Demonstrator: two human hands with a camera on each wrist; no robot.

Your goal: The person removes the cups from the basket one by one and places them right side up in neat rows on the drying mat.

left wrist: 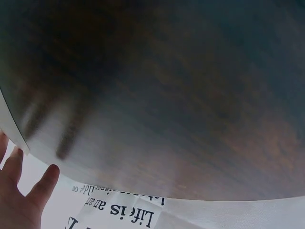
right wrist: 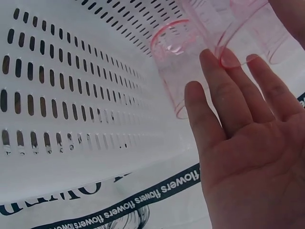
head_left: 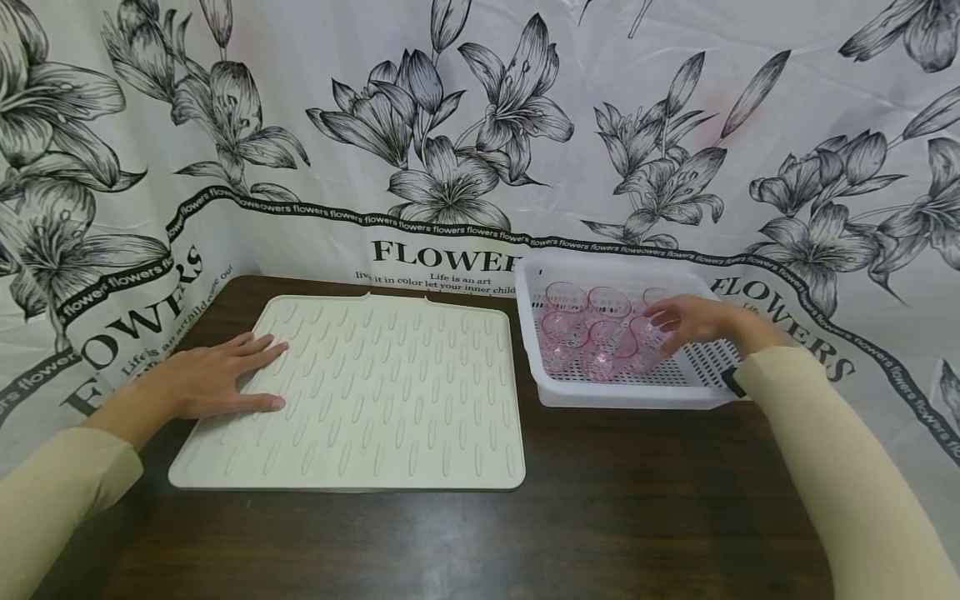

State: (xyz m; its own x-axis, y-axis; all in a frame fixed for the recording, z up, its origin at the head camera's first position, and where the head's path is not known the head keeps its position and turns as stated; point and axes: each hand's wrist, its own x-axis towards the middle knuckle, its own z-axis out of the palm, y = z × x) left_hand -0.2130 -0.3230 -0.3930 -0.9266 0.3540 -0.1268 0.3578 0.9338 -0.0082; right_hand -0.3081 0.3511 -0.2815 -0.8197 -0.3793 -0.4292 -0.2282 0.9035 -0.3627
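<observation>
My left hand [head_left: 210, 379] rests on the left edge of a cream drying mat [head_left: 375, 400], fingers spread and fairly straight. The mat lies flat and carries rows of raised oval ridges. Over a white slotted plastic basket [head_left: 622, 398] at the right, my right hand [head_left: 697, 323] reaches in among several clear pink cups [head_left: 598, 365]. In the right wrist view its fingers extend loosely, with fingertips right at the rim of a pink cup [right wrist: 243, 36]. Another pink cup [right wrist: 178, 67] stands beside the fingers against the basket wall [right wrist: 57, 90].
Dark brown wooden table [head_left: 637, 500] stretches in front of the mat and basket. A white cloth [head_left: 315, 242] printed with black flowers and lettering hangs behind and along both sides. The cups crowd the left part of the basket.
</observation>
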